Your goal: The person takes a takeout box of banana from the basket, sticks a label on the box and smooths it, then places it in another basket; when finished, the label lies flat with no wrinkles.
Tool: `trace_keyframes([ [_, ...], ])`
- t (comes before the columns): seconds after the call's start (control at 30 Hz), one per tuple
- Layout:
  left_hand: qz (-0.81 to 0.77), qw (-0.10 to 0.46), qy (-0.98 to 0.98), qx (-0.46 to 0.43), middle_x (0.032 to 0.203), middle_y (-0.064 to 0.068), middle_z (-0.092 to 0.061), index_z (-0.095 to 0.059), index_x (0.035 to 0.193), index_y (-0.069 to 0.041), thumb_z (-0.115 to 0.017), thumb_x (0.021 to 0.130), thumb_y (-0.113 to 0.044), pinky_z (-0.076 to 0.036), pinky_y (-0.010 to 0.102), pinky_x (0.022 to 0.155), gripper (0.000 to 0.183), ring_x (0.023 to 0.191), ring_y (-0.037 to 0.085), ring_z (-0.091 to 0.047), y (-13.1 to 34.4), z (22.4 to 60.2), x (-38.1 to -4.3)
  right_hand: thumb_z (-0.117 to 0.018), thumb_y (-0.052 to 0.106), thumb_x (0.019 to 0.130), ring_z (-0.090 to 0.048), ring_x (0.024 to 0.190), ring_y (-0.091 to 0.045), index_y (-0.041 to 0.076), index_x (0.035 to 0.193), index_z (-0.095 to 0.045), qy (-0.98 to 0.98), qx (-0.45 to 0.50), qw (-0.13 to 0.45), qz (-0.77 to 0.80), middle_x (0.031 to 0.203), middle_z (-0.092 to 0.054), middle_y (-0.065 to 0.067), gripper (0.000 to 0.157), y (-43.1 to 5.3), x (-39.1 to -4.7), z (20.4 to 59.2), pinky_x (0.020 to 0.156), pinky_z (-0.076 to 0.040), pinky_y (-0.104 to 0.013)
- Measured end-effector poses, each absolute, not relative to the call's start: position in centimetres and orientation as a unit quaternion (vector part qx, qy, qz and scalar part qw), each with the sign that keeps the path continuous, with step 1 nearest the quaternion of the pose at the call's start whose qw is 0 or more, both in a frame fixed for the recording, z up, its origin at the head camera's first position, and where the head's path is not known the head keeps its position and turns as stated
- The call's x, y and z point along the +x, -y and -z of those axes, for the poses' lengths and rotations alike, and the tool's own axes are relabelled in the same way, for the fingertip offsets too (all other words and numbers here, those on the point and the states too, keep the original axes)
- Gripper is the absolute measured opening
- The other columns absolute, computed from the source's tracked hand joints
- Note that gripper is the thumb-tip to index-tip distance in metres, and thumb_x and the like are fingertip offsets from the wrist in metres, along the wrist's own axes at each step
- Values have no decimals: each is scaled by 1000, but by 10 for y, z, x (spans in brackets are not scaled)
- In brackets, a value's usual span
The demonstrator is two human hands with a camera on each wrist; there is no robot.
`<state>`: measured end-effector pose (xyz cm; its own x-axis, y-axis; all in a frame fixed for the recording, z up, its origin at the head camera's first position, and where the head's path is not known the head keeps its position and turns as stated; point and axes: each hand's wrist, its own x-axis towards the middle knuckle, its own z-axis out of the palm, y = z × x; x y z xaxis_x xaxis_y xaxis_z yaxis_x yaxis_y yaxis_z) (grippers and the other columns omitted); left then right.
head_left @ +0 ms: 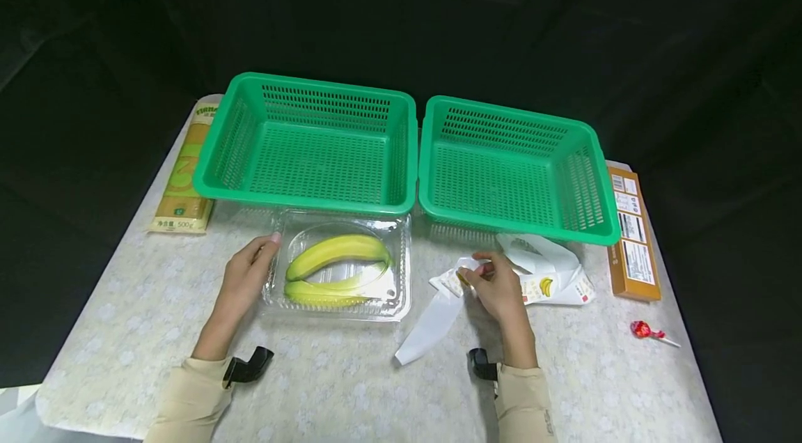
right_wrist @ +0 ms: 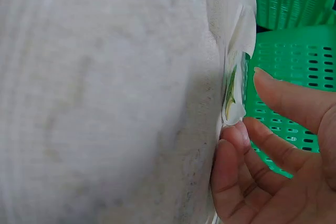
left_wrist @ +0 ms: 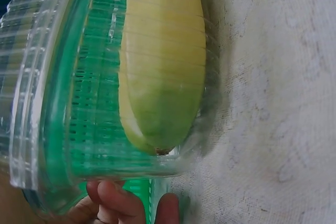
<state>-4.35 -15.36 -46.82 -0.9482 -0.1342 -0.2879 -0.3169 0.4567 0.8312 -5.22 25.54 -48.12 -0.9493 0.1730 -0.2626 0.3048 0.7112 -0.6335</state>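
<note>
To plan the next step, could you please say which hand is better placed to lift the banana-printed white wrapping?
Likely the right hand: it is at the white wrapping, whereas the left hand is beyond the clear container.

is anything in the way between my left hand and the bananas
Yes, the clear box: the bananas lie inside it, and your left hand is outside, at its left end.
</note>
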Motion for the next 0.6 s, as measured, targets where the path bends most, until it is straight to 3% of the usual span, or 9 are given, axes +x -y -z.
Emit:
trace_keyframes([
  [0.23,-501,97,-849,-135,88,10,-59,-56,142,-8,-36,103,-60,-44,31,75,67,82,19,-53,155,470,-41,-70,30,94,-64,93,-24,7,132,-59,-918,130,95,362,97,-63,-8,46,-253,-51,484,73,-44,-28],
  [0.47,-504,95,-847,-136,104,19,-64,-56,142,-9,-35,103,-60,-45,34,82,68,93,24,-56,155,471,-41,-74,22,90,-58,83,-17,6,132,-59,-914,130,84,375,93,-63,-8,47,-249,-52,485,69,-44,-26],
  [0.6,-511,91,-845,-132,104,20,-64,-56,142,-9,-36,103,-60,-45,35,83,67,92,25,-56,152,472,-43,-77,14,86,-53,76,-11,5,132,-59,-910,130,80,386,90,-63,-8,50,-250,-50,485,64,-43,-23],
])
